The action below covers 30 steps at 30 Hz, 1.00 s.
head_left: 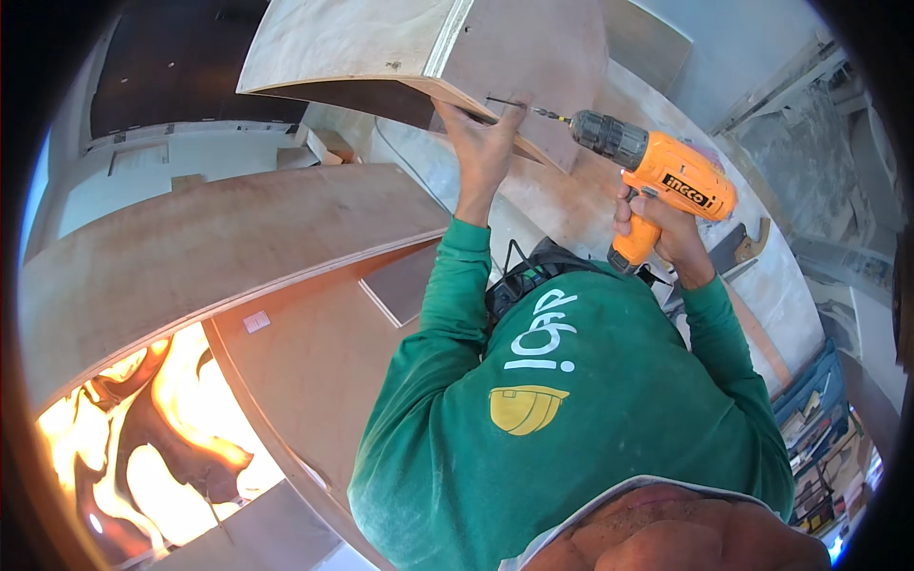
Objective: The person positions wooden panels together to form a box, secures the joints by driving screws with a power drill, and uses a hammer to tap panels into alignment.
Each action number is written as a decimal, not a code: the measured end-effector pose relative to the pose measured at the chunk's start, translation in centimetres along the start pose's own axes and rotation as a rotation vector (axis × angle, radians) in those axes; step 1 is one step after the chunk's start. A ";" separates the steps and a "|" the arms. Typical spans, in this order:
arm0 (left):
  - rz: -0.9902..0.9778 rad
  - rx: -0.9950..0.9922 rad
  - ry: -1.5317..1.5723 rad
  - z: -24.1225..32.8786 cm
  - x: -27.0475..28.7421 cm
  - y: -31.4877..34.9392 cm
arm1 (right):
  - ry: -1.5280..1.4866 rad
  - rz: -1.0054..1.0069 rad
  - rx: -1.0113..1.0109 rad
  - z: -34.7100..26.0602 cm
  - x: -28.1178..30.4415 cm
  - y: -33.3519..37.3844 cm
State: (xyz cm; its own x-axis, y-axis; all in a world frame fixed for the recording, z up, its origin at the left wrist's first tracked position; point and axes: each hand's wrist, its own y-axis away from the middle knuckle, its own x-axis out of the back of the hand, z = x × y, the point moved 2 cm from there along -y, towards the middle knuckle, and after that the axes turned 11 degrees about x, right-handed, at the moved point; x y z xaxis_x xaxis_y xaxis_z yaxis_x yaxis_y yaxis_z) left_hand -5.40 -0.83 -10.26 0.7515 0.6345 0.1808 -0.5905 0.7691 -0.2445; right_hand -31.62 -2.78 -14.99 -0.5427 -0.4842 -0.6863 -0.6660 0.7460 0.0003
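Observation:
My right hand (661, 228) is wrapped around the handle of an orange and black cordless drill (682, 174). The drill points left, toward the face of a plywood box (519, 48). Its bit (550, 114) meets or nearly meets the head end of a long dark screw (502, 101), which lies nearly level against the panel. My left hand (481, 147) grips the lower edge of the box from below, with a finger right beside the screw. Whether that finger touches the screw, I cannot tell. The box's underside is dark and partly hidden by my left hand.
A long curved plywood piece (228, 233) lies to my left, with brightly lit swirled flooring (162, 447) beyond its end. On the right, a handsaw (743, 246) rests on the pale work surface. Lower right holds a blue tool bag (809, 400) with several tools.

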 end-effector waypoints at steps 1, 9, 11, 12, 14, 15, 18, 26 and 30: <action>-0.002 -0.011 -0.010 -0.1 0.0 -0.1 | -0.021 0.005 0.009 0.1 -0.4 -0.1; -0.023 -0.006 -0.008 -0.6 0.0 0.1 | -0.016 -0.006 0.030 0.1 -0.4 -0.6; -0.021 0.008 -0.005 -0.4 0.0 0.2 | -0.014 -0.026 0.033 -0.2 -0.5 -0.8; -0.020 0.025 0.011 -0.4 0.0 0.2 | -0.003 -0.041 0.032 -0.2 -0.4 -0.8; -0.016 0.031 0.013 -0.5 0.0 0.1 | 0.018 -0.070 0.031 -0.1 -0.1 -0.7; -0.012 0.020 -0.003 -0.6 0.1 0.1 | 0.015 -0.058 0.026 -0.1 -0.1 -0.6; -0.005 0.005 -0.030 -0.4 0.2 0.0 | 0.001 -0.033 0.017 -0.2 -0.3 -0.3; -0.014 -0.004 -0.004 -0.4 0.0 0.0 | 0.032 -0.006 0.037 -0.5 -1.1 -0.6; -0.011 -0.003 -0.004 -0.3 -0.1 0.0 | 0.043 -0.022 0.040 -0.5 -1.1 -0.8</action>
State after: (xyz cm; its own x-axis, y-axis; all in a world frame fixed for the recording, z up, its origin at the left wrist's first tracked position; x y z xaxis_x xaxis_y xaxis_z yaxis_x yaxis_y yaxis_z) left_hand -5.32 -0.93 -10.59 0.7569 0.6262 0.1869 -0.5813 0.7758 -0.2453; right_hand -30.75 -3.14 -13.87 -0.5508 -0.5191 -0.6536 -0.6574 0.7523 -0.0436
